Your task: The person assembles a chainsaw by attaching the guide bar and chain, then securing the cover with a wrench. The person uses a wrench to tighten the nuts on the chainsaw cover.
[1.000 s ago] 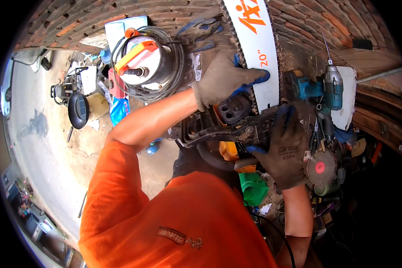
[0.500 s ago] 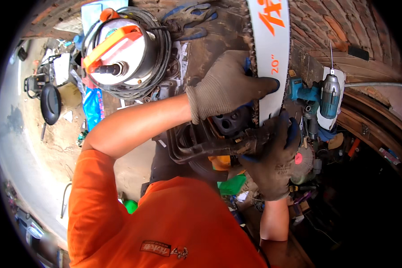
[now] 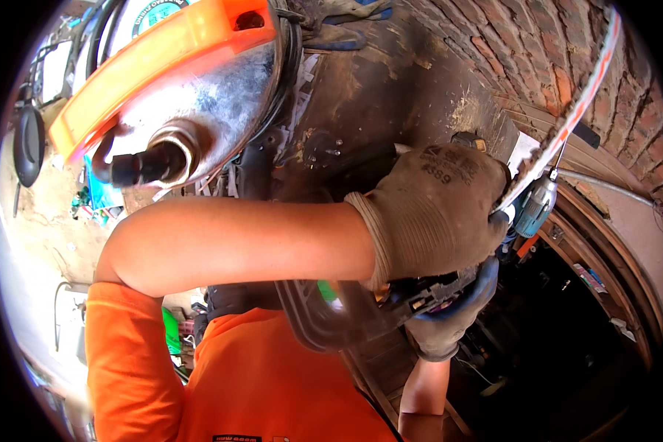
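Observation:
I hold a chainsaw [image 3: 438,293] in front of my body, rolled so that its long guide bar [image 3: 563,131] shows nearly edge-on and slants up to the right. My left hand [image 3: 438,210], in a brown-grey work glove, is closed around the saw where the bar meets the body; most of its fingers are hidden behind. Below it, my gloved right hand [image 3: 457,313] grips the saw's body from underneath, its blue-coated fingers curled at the right side. The saw's black loop handle [image 3: 324,313] sticks out to the left, blurred, beneath my left forearm.
A metal pump [image 3: 221,96] with an orange handle and coiled black cable stands close at upper left. Spare gloves [image 3: 339,28] lie on the dark, stained bench [image 3: 390,81]. A teal power drill [image 3: 538,210] is beyond the bar, near the brick wall [image 3: 486,40].
The saw has rolled from showing the bar's flat face to its edge, and the bar now leans right. My left hand has shifted right and down. The pump looks larger and nearer.

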`<act>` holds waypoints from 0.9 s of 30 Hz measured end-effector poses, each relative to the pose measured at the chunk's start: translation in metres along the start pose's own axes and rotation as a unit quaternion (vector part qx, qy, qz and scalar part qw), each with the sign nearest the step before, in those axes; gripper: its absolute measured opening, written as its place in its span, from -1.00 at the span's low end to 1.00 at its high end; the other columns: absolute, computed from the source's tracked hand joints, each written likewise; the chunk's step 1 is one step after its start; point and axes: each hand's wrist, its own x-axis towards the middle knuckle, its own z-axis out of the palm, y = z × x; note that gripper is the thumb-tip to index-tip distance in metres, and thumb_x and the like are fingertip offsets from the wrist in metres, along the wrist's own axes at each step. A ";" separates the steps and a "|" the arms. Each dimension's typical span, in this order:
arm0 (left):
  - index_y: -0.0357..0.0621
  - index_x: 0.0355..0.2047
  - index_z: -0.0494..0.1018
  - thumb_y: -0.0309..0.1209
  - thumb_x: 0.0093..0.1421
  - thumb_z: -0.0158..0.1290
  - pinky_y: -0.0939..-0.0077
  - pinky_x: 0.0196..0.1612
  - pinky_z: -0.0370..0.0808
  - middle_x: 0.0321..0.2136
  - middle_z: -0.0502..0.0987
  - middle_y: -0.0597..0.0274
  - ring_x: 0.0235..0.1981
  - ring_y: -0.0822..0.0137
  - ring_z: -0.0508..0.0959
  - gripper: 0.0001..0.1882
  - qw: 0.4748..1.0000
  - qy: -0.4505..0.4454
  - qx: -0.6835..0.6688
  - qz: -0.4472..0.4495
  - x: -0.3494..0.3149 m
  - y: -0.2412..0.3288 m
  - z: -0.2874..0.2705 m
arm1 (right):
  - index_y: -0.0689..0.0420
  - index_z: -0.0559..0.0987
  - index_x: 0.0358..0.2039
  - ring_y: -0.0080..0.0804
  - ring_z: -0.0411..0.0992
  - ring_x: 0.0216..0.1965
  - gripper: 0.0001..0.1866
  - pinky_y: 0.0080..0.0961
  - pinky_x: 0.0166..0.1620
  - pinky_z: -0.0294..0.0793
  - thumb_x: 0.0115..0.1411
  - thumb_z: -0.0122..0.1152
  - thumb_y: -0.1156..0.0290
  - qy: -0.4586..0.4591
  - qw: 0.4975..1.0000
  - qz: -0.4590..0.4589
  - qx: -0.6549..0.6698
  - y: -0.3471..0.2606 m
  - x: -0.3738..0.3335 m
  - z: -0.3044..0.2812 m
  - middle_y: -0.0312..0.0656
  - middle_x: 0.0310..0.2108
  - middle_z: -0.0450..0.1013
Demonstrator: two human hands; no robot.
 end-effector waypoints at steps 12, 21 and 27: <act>-0.25 -0.46 0.53 -0.22 0.09 0.13 0.11 -0.23 0.53 -0.50 0.55 -0.05 -0.45 -0.02 0.60 -0.71 0.998 -0.034 -0.038 -0.031 0.001 0.001 -0.012 | 0.36 -0.04 0.38 0.17 0.12 0.31 0.34 0.05 0.28 0.13 -0.19 0.61 -0.04 -0.011 0.998 -0.002 0.064 0.008 0.000 0.003 0.23 0.30 0.08; -0.34 -0.36 0.51 -0.22 0.14 0.09 0.05 -0.13 0.53 -0.41 0.57 -0.18 -0.35 -0.12 0.61 -0.66 0.991 -0.068 -0.069 -0.087 0.001 0.002 -0.014 | 0.32 -0.02 0.40 0.22 0.13 0.31 0.48 -0.02 0.30 0.15 -0.42 0.73 0.00 -0.069 0.997 0.011 0.022 -0.003 0.009 0.000 0.19 0.34 0.06; -0.33 -0.29 0.60 -0.32 0.12 0.21 0.37 -0.33 0.56 -0.47 0.65 -0.03 -0.46 0.26 0.65 -0.72 0.954 -0.063 -0.225 -0.189 0.002 0.017 -0.012 | 0.39 0.03 0.37 0.17 0.14 0.33 0.45 -0.05 0.33 0.14 -0.38 0.68 -0.09 -0.017 0.995 0.021 0.096 0.020 -0.008 -0.005 0.20 0.33 0.11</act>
